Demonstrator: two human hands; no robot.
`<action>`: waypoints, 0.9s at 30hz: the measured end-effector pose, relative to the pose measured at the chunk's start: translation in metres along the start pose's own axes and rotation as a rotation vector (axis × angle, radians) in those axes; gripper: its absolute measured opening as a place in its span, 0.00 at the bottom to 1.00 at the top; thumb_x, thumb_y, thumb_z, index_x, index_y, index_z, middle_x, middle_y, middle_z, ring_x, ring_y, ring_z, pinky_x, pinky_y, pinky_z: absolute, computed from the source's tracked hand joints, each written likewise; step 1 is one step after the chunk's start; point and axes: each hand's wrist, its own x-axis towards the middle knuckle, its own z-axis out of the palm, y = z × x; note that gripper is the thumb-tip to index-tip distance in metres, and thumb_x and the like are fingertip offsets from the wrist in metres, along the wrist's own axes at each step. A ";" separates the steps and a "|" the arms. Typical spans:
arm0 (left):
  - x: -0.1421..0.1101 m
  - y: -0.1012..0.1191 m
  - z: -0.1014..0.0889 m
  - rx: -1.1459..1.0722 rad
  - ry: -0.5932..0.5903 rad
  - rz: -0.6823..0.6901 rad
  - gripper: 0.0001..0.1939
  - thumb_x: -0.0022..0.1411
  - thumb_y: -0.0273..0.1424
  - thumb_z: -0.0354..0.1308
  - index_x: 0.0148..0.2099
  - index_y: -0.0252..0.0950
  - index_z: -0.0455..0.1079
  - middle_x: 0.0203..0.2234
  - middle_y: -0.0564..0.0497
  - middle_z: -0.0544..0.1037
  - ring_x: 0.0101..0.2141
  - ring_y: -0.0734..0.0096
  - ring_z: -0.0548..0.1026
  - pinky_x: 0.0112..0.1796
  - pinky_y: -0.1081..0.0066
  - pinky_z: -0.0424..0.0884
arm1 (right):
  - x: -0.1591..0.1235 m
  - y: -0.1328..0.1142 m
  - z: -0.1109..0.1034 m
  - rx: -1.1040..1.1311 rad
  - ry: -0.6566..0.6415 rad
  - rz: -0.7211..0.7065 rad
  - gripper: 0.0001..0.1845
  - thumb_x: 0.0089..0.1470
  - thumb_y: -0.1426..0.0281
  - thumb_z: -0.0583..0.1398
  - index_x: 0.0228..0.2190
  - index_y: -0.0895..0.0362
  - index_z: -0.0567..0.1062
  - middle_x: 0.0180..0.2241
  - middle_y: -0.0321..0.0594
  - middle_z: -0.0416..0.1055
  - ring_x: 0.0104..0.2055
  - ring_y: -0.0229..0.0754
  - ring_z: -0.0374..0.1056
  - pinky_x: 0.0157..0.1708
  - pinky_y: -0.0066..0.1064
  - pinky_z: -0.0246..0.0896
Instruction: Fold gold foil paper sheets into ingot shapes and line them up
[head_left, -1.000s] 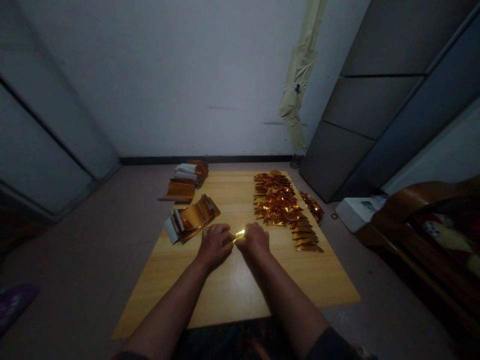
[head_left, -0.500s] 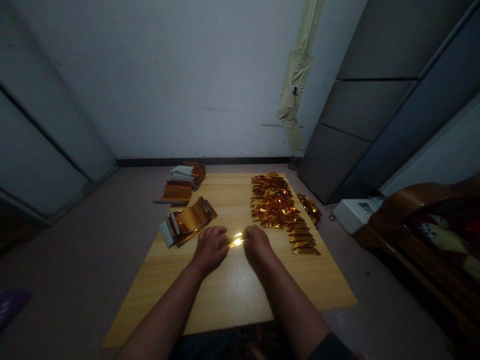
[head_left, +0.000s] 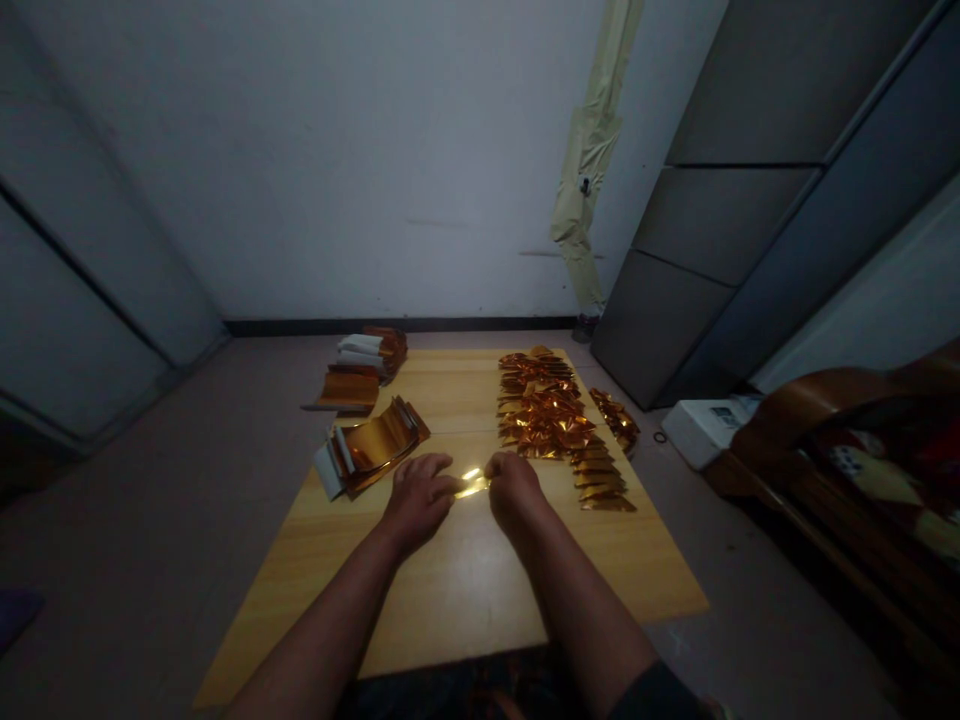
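Two hands, the left hand (head_left: 418,502) and right hand (head_left: 514,495), pinch a shiny gold foil strip (head_left: 472,484) above the bench (head_left: 457,600), near folded foil pieces (head_left: 547,425).

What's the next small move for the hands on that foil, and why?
Probably fold the gold foil strip once more: the left hand and right hand pinch it between them, and the foil pieces beside the right hand are already folded into points.

The place is taken to be a plain room of a home, as is shown by the curved wooden furniture (head_left: 840,400) with patterned cloth (head_left: 885,470), a tall grey cabinet (head_left: 697,270) and a bare white wall (head_left: 337,170).
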 end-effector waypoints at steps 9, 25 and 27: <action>0.001 -0.003 0.003 0.010 -0.010 -0.020 0.18 0.56 0.29 0.56 0.46 0.55 0.77 0.56 0.53 0.70 0.59 0.54 0.61 0.58 0.48 0.49 | 0.004 0.009 0.000 -0.017 0.031 -0.021 0.09 0.39 0.80 0.54 0.22 0.57 0.72 0.24 0.36 0.69 0.28 0.35 0.61 0.24 0.25 0.42; 0.000 0.000 0.003 0.008 0.008 -0.021 0.21 0.54 0.27 0.56 0.46 0.53 0.77 0.57 0.53 0.70 0.59 0.54 0.62 0.59 0.48 0.51 | 0.014 -0.008 0.010 0.062 -0.007 -0.195 0.10 0.36 0.80 0.54 0.22 0.57 0.71 0.23 0.34 0.68 0.28 0.35 0.61 0.27 0.25 0.47; -0.001 0.001 0.002 0.004 0.006 -0.019 0.21 0.53 0.27 0.56 0.47 0.53 0.77 0.56 0.53 0.70 0.58 0.53 0.62 0.59 0.48 0.51 | 0.019 -0.008 0.014 -0.019 -0.016 -0.123 0.09 0.35 0.81 0.55 0.21 0.57 0.70 0.21 0.33 0.67 0.26 0.35 0.60 0.26 0.25 0.45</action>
